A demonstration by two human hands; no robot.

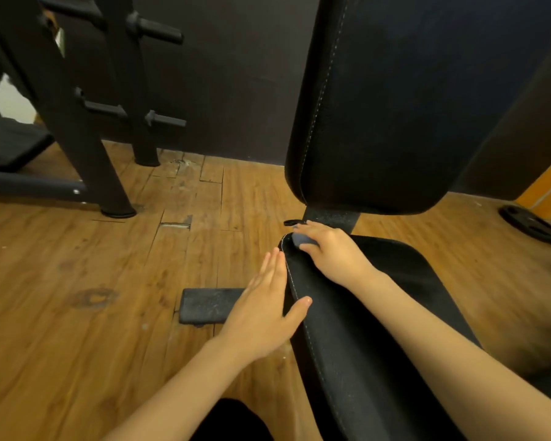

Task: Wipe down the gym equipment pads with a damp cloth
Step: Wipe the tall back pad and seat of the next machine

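Note:
A black seat pad (379, 313) with white stitching runs from the lower right toward the middle. Above it rises the black back pad (395, 106), upright. My right hand (331, 253) presses a small grey-blue cloth (301, 239) onto the seat pad's far left corner, fingers curled over it. My left hand (268, 307) lies flat against the pad's left side, fingers straight and together, thumb hooked over the stitched edge. Most of the cloth is hidden under my right hand.
Worn wooden floor (93, 281) with cracked boards surrounds the bench. A black foot plate (207, 305) lies on the floor left of the seat. A black rack (86, 106) with pegs stands at the back left, a weight plate (530, 227) at the far right.

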